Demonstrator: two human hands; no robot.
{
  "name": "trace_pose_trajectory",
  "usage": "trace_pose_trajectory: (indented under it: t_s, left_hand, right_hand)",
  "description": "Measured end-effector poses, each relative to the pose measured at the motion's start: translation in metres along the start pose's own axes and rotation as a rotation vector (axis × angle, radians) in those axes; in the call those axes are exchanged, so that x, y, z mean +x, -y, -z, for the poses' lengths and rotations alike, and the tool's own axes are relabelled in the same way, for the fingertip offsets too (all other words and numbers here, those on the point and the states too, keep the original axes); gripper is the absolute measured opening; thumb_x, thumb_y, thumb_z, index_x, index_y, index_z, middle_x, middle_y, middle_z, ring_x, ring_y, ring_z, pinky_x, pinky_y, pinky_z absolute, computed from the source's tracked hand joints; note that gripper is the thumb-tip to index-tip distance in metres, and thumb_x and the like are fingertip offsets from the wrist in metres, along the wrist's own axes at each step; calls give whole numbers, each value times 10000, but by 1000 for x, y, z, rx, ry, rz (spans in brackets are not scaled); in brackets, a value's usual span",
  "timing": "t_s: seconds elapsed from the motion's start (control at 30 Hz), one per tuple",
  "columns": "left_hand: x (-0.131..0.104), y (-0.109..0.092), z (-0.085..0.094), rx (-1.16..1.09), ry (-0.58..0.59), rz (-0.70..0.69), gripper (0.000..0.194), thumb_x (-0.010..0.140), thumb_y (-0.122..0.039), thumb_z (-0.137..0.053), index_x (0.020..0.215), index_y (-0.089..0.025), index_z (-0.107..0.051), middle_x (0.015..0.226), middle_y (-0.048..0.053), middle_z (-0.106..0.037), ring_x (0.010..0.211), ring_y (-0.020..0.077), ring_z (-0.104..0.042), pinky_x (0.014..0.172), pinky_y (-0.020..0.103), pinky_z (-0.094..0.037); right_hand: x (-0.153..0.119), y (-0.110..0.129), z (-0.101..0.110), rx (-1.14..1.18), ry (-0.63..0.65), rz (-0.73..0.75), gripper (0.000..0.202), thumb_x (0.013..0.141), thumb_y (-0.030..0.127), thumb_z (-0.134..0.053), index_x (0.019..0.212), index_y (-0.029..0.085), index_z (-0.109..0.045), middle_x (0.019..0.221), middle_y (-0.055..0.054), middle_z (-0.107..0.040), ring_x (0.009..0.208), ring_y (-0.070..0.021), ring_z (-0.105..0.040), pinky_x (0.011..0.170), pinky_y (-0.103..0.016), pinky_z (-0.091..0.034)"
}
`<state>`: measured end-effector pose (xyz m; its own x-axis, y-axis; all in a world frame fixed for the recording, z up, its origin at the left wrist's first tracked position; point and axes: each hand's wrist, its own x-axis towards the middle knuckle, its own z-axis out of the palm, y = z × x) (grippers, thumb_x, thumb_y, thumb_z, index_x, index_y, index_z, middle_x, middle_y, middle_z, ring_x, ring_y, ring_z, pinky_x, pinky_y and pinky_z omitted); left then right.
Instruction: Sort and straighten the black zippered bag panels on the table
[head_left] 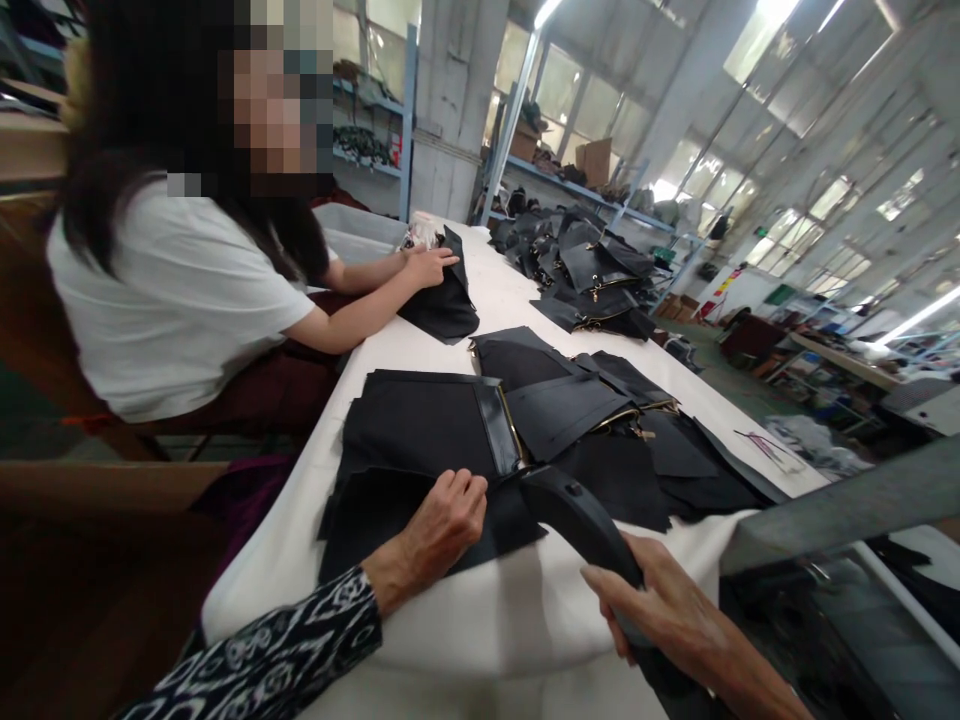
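Daylight from the tall windows [559, 65] and glowing tube lights [547, 12] brightens the scene, glaring at upper right. A soft grey shadow crosses the white table's [506, 290] near edge; black panels [412, 420] lose detail. Wide-angle distortion tilts everything, the far background blurs, and pixelation covers part of upper left.

A white-covered table [511, 298] carries overlapping black panels [416, 420] near its front and a black heap [589, 255] farther back.

Co-worker [217, 270] in a white T-shirt [176, 310], pale grey bin [361, 234], cluttered blue shelving [409, 120] beyond.
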<state>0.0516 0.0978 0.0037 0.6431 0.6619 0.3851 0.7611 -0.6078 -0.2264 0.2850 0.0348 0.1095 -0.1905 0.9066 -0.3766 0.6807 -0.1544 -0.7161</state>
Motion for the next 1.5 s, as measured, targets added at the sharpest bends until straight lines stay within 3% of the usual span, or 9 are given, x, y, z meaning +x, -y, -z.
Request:
trace_pose_trajectory:
  t_s: [0.17, 0.37, 0.57, 0.83, 1.17, 1.3, 1.5]
  left_hand:
    - [-4, -6, 6, 15, -70, -215, 216, 843, -20, -414, 817, -84, -618, 897, 111, -553, 745, 202, -462, 597, 346, -307]
    - [-12, -11, 17, -18, -22, -323, 201, 790, 11, -449, 732, -117, -592, 838, 76, -514, 748, 201, -460, 587, 356, -299]
    - [-14, -15, 6, -29, -81, -310, 189, 818, -24, -452, 737, -120, -594, 868, 87, -516, 754, 200, -461, 593, 363, -311]
    - [-14, -12, 23, -27, -91, -311, 220, 776, 26, -450, 689, -128, -582, 809, 64, -489, 731, 199, -467, 580, 362, -305]
    - [-12, -14, -3, -149, -224, -242, 195, 788, -6, -484, 674, -125, -586, 786, 69, -503, 706, 191, -426, 573, 353, -275]
    - [-13, -14, -4, -151, -189, -229, 185, 788, 3, -488, 693, -121, -587, 786, 68, -504, 712, 193, -421, 576, 355, -269]
    - [-12, -13, -4, -197, -190, -211, 211, 808, 4, -475, 671, -126, -568, 773, 69, -498, 705, 190, -405, 579, 357, -266]
  right_hand:
    - [-5, 1, 5, -47, -3, -10, 220, 873, 342, -500, 725, 178, -497, 502, 34, -561, 428, -121, -567, 420, -187, -437]
    - [-22, -3, 7, -67, -2, -39, 258, 882, 373, -482, 712, 178, -485, 474, 29, -557, 415, -122, -552, 410, -191, -437]
    - [-27, 8, 3, -93, 14, -46, 229, 870, 358, -499, 737, 171, -506, 517, 37, -551, 438, -115, -567, 428, -181, -454]
    - [-3, 23, -9, -65, 85, -102, 233, 843, 369, -520, 722, 174, -481, 479, 36, -550, 371, -107, -529, 340, -168, -415]
    - [13, 20, -20, -70, 96, -47, 227, 842, 335, -517, 691, 166, -498, 476, 30, -544, 371, -105, -531, 337, -160, -412]
    - [14, 20, -12, -16, 67, -12, 235, 849, 361, -529, 720, 166, -501, 526, 30, -559, 389, -102, -542, 357, -168, -427]
    - [-9, 20, 12, -61, -79, -20, 354, 875, 447, -498, 656, 169, -493, 464, 17, -546, 403, -112, -543, 403, -186, -433]
